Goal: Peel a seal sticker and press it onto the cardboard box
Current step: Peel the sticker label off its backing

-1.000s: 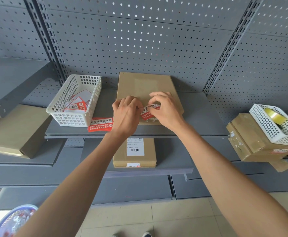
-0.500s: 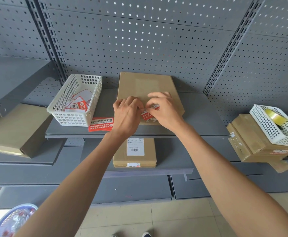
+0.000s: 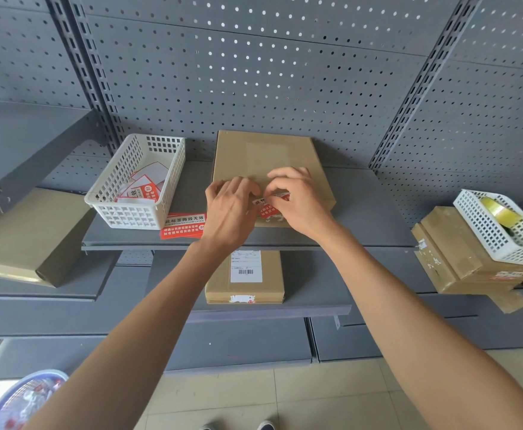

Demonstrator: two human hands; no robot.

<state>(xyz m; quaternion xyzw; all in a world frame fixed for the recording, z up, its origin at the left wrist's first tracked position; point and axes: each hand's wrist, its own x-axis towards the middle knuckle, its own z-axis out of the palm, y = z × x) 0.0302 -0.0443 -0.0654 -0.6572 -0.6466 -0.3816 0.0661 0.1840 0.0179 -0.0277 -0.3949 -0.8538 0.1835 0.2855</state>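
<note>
On the grey shelf (image 3: 362,212), at the near edge of the flat cardboard box (image 3: 263,156), both hands were gathered over a red-and-white seal sticker (image 3: 269,207). The left hand (image 3: 227,209) lay knuckles-up with its fingertips curled onto the sticker's left end, and the right hand (image 3: 297,203) arched over the right end, thumb and forefinger seemingly nipping the upper edge; whether that edge was already stuck down or only held just above the cardboard could not be told, since the fingers covered it. The sticker sat at the box's front edge, partly hidden between the two hands. Judging from this, the step was the laying and pressing of the seal. To do it well, one end would best be anchored first and the rest smoothed outward with a fingertip, so no air or crease was trapped, and the lower part folded firmly over the front edge if the seal was meant to bridge the flap. The box looked light and unsecured on the smooth shelf, so pressing straight down rather than pushing away seemed wise to keep it from sliding back. Just beside the left wrist lay a spare sticker (image 3: 184,226), next to the white basket (image 3: 123,212) holding more; on the shelf below sat a labelled box (image 3: 244,277).
</note>
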